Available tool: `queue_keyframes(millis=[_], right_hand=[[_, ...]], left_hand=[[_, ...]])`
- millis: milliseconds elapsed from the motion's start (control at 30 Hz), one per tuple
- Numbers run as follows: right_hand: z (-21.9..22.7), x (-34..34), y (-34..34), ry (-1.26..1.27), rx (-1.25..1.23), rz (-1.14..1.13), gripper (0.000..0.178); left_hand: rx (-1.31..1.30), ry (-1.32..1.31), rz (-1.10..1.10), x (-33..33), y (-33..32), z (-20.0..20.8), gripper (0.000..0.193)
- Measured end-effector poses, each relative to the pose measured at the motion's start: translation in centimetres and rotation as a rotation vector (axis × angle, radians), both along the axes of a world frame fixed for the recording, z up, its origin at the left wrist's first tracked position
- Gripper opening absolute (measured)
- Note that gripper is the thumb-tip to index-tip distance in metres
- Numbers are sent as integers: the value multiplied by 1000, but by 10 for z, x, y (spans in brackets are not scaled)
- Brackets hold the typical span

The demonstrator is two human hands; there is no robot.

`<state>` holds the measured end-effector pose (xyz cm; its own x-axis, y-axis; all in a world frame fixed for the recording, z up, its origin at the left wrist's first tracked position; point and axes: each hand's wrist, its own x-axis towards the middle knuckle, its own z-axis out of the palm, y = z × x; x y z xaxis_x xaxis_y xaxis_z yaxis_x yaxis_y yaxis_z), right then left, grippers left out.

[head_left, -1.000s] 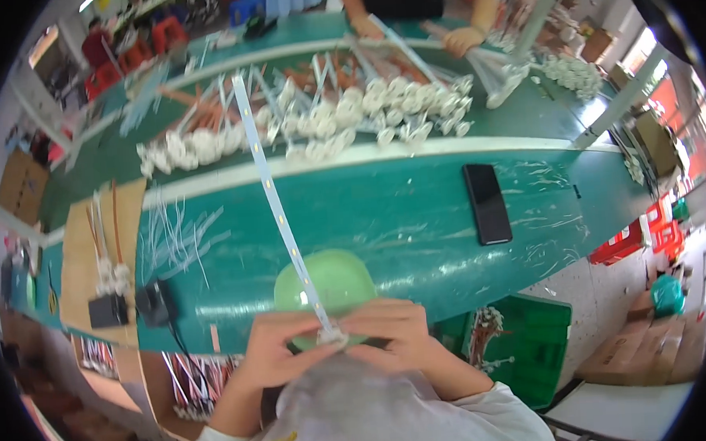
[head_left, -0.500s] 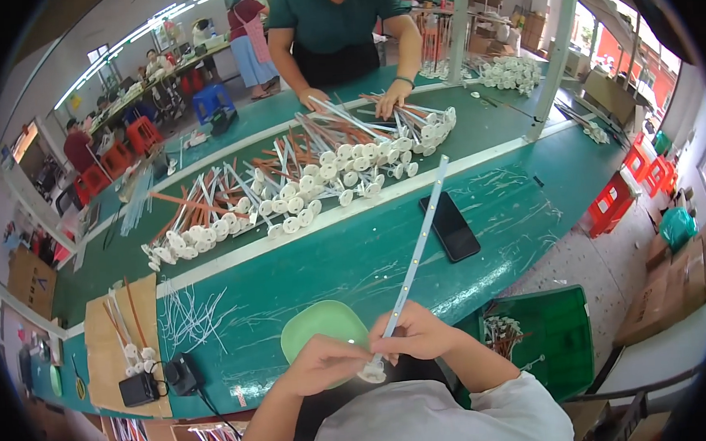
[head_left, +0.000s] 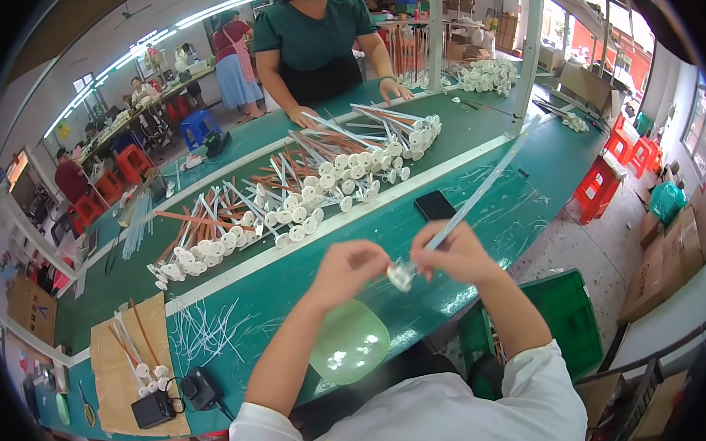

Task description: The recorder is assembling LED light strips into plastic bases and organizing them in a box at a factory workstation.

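Observation:
My right hand (head_left: 454, 251) is closed round the lower part of a long, narrow white LED strip (head_left: 479, 191), which slants up and away to the right. A white round end piece (head_left: 400, 277) sits at the strip's near end. My left hand (head_left: 346, 275) is raised beside it, thumb and fingers pinched at the end piece. Whether those fingertips grip the piece or something thin on it is too small to tell. Below my left hand lies a light green plastic dish (head_left: 349, 344). A black phone (head_left: 434, 206) lies just beyond my right hand, partly covered by it.
Across the green table (head_left: 255, 337), many sticks with white round ends (head_left: 312, 195) lie piled along the centre strip. A co-worker's hand (head_left: 395, 90) rests behind them. Cardboard (head_left: 105, 369), a black camera-like device (head_left: 200, 386) and white wires (head_left: 205, 324) lie left; a green crate (head_left: 570, 321) stands right.
Both hands have lifted forward and away from my body with the strip. My left hand has moved off the dish. The co-worker's hand has shifted off the piled sticks.

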<state>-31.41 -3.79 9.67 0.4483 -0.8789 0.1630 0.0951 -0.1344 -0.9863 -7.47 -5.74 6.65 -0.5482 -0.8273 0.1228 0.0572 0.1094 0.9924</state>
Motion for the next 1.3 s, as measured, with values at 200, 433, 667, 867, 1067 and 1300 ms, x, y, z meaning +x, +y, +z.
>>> queue_keyframes(millis=[200,433,667,867,1067,1300], right_hand=[[27,-42,-83,64,-269,-559,16],[39,-81,-206,108,-382,-686,22],[53,-80,-274,191,-342,-874,15],[54,-72,-297,162,-398,-865,19],[48,-74,-308,412,-461,-937,24],[32,-69,-289,787,-624,-1233,44]], left_hand=[[-322,-217,725,86,-58,-74,14],[-408,-502,761,91,-55,-110,17],[-424,-503,718,86,-45,-91,15],[-472,-498,703,90,-46,-94,14],[-496,-500,686,87,-47,-94,13],[-479,-498,673,83,-48,-93,14]])
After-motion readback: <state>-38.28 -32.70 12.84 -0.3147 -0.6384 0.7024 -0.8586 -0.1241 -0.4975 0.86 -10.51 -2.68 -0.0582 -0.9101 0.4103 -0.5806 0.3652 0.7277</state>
